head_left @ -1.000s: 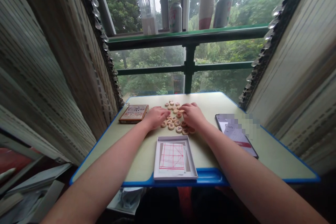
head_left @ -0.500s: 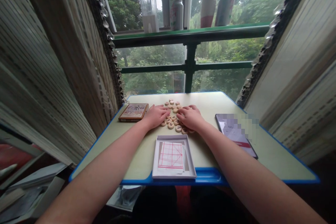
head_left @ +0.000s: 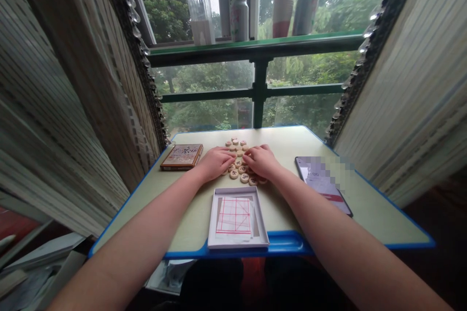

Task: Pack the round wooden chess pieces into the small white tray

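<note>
Several round wooden Chinese chess pieces [head_left: 234, 174] with dark characters lie in a loose cluster on the small table, between and partly under my hands. My left hand [head_left: 218, 161] rests palm down at the cluster's left edge, its fingers stretched over the pieces. From the other side, my right hand [head_left: 261, 159] lies over the right part with its fingers spread and slightly bent. Neither hand grips a piece. Nearer to me stands a shallow white box tray [head_left: 212, 223] holding a folded paper board [head_left: 234, 215] with red lines.
A patterned box lid [head_left: 181, 156] lies left of my left hand. On the right is a phone [head_left: 319, 182], partly blurred out. The table [head_left: 288, 142] has a blue edge. Cans [head_left: 239, 19] and a paper cup stack [head_left: 283, 5] stand on the window ledge. Curtains hang on both sides.
The view has shifted slightly, so the scene sits further left. My left hand has slid a little inward over the pieces at the cluster's left edge. My right hand stays over the right part.
</note>
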`<state>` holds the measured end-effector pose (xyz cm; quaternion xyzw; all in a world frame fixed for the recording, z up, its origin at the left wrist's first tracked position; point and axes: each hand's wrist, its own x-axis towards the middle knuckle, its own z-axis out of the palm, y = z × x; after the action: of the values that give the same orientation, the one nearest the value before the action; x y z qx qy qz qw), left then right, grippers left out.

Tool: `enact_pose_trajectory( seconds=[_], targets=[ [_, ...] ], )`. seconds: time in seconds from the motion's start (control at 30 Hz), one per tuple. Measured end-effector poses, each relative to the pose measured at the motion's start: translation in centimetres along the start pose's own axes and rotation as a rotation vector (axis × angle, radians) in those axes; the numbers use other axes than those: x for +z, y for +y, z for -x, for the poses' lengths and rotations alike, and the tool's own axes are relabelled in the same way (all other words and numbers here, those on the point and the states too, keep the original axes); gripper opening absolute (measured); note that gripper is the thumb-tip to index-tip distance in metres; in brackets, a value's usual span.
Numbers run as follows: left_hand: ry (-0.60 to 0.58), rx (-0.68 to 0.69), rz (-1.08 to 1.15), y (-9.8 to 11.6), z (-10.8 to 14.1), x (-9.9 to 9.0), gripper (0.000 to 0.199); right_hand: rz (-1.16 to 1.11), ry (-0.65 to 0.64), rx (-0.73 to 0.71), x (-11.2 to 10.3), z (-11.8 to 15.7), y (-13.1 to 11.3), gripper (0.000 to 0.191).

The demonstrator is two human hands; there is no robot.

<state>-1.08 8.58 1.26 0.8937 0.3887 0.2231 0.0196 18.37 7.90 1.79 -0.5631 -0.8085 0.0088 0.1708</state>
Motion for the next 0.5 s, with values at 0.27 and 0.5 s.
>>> enact_pose_trajectory(
  seconds=[0.27, 0.5],
  targets=[
    [-0.113, -0.035, -0.017, 1.2, -0.3, 0.3, 0.049, -0.077, 0.075, -0.135, -0.4, 0.1, -0.3, 0.030],
    [-0.114, -0.017, -0.082, 1.1, -0.2, 0.0, 0.045, -0.193, 0.081, -0.202, -0.5, 0.3, -0.5, 0.022]
  ],
)
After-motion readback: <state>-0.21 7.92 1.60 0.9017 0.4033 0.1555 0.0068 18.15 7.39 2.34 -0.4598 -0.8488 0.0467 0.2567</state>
